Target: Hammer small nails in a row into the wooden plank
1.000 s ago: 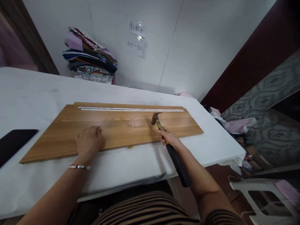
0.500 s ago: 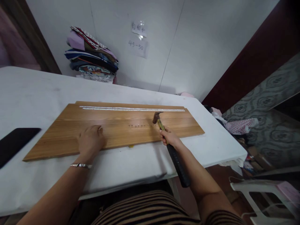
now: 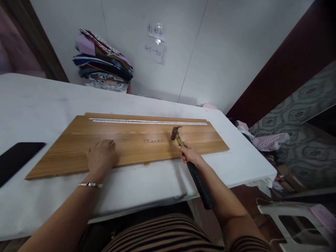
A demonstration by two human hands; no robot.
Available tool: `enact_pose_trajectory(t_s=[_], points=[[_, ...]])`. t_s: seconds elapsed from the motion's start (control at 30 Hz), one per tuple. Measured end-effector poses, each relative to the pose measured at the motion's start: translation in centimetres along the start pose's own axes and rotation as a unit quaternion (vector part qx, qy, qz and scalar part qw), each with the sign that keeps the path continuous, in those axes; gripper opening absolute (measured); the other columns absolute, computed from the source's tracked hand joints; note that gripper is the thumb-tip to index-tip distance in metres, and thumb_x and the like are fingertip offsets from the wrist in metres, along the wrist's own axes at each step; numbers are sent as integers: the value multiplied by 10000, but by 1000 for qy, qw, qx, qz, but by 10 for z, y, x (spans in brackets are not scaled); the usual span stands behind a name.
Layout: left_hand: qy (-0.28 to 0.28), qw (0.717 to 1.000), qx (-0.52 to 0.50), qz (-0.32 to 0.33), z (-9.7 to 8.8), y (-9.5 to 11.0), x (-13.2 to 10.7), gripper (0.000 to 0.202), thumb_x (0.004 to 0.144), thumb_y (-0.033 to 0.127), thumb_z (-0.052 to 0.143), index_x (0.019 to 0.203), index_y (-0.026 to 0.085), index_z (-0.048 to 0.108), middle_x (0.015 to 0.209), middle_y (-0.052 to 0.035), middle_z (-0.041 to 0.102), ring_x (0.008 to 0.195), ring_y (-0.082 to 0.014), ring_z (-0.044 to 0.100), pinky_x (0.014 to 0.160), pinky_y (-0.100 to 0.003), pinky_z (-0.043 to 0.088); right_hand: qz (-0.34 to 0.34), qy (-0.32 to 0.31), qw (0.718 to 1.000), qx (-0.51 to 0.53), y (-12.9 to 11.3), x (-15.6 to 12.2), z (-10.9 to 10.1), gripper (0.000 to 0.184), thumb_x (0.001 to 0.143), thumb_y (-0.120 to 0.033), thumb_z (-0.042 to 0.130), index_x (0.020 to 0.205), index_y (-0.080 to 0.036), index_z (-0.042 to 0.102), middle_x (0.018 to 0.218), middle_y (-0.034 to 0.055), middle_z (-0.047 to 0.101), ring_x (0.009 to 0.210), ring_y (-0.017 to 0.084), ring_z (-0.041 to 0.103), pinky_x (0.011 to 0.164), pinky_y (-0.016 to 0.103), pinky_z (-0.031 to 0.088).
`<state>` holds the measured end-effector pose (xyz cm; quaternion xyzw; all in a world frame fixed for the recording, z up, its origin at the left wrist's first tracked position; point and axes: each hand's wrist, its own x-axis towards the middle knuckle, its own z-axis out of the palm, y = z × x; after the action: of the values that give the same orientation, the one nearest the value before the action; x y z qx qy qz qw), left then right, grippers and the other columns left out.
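Note:
My right hand [image 3: 190, 153] is wrapped round the yellow and black handle of a claw hammer [image 3: 197, 182], gripping it well up towards the head. The hammer's rusty head is over the wooden board [image 3: 131, 134], just right of a short row of several small nails [image 3: 154, 140] standing in the wood. My left hand [image 3: 102, 155], with a silver bracelet at the wrist, rests on the board's front left part. Its fingers are curled in and slightly blurred, so whatever they may hold is hidden.
Two white measuring strips [image 3: 149, 121] lie along the board's far edge. A black flat object [image 3: 21, 159] is on the white table [image 3: 44, 101] at left. Folded clothes [image 3: 105, 64] are stacked against the wall. A white stool [image 3: 296, 210] stands at lower right.
Hardly anything differs. The hammer head sits a touch lower and further left, while my left hand stays on the board.

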<state>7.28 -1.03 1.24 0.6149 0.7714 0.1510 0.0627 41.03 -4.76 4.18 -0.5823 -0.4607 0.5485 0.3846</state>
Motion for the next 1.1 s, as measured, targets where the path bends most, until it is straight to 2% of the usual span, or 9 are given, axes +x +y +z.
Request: enact_pose_trajectory(t_s=[0.47, 0.67, 1.1], points=[[-3, 1000, 3, 5, -5, 3, -2, 507, 1002, 249, 300, 1339, 106, 651, 1434, -181, 630, 1324, -332, 546, 1087, -497, 404, -11, 0, 1000, 11, 4, 1, -1, 305, 742, -398, 637, 843, -260, 384, 536, -128, 450, 354, 65, 344, 339, 209, 285], [3, 1000, -3, 4, -3, 2, -1, 521, 998, 260, 294, 1329, 94, 660, 1421, -212, 631, 1318, -350, 549, 1080, -522, 399, -2, 3, 1000, 0, 3, 0, 0, 296, 744, -392, 639, 835, -259, 391, 519, -131, 441, 343, 65, 341, 338, 211, 276], [0, 1000, 0, 6, -2, 2, 0, 503, 1004, 262, 318, 1335, 97, 659, 1414, -201, 639, 1337, -336, 541, 1096, -512, 397, -10, -5, 1000, 0, 3, 0, 0, 302, 732, -408, 643, 824, -261, 396, 520, -124, 449, 346, 72, 348, 341, 216, 284]])
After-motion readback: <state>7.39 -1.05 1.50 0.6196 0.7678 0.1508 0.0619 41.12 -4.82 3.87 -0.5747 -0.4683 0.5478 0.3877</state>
